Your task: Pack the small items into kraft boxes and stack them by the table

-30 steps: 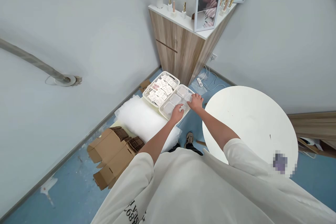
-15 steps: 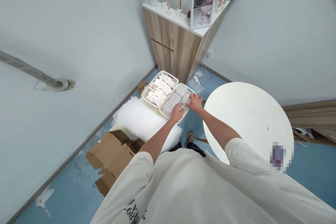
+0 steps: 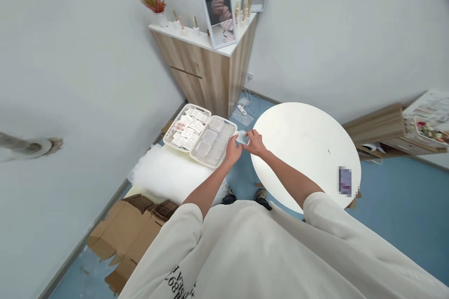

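Between my two hands is a clear plastic box [image 3: 242, 138], held by its opposite sides over the gap beside the round table. My left hand [image 3: 233, 150] is closed on its left side, and my right hand [image 3: 255, 143] grips the right. Just left of them stands a white plastic basket [image 3: 225, 149] with several similar clear boxes [image 3: 209, 137] along its left half. A second white basket [image 3: 167, 141], full of small white printed packets [image 3: 187, 127], sits against it.
A round white table [image 3: 301, 145] stands to the right with a blurred-out item [image 3: 345, 181] on it. White foam sheets [image 3: 171, 173] and flattened cardboard boxes [image 3: 122, 229] lie at the left. A corner cabinet [image 3: 206, 79] holds frames, bottles and a plant.
Both hands have lifted the clear box out of the basket and moved right toward the table. My view has turned to the right.
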Available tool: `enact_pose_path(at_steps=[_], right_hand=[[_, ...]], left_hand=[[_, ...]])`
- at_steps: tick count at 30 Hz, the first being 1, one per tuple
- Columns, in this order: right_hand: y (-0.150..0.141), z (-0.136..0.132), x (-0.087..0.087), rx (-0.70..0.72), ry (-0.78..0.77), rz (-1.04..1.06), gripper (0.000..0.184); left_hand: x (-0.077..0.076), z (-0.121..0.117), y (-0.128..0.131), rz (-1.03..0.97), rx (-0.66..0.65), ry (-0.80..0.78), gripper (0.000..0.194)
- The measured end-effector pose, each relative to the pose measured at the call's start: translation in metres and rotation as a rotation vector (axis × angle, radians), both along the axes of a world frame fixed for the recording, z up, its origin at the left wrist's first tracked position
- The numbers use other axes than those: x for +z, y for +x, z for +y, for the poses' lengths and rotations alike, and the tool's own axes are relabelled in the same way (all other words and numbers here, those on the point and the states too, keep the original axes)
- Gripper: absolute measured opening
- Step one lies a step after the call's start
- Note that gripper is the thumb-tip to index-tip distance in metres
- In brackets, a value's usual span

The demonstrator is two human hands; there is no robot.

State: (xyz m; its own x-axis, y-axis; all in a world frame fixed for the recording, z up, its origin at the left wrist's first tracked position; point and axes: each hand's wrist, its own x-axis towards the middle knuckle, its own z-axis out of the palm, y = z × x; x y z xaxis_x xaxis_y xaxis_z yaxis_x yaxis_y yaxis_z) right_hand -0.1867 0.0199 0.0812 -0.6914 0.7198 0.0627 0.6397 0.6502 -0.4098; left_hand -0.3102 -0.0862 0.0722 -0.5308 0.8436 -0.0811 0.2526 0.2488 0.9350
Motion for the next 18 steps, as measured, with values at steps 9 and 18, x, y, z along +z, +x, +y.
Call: enact_pose_path(at_steps=[9,18], right_hand=[[0.205,-0.003,-0.027,-0.174,-0.13,-0.036,0.042],[0.352,-0.006,-0.076,-0.194,-0.261,-0.179,0.032]], left_hand=[[-0.01,0.034,0.165,-0.027,-0.366,-0.168,0.046],[-0.044,0.044,0.303,-0.102,-0.585,-0.435,0.054]])
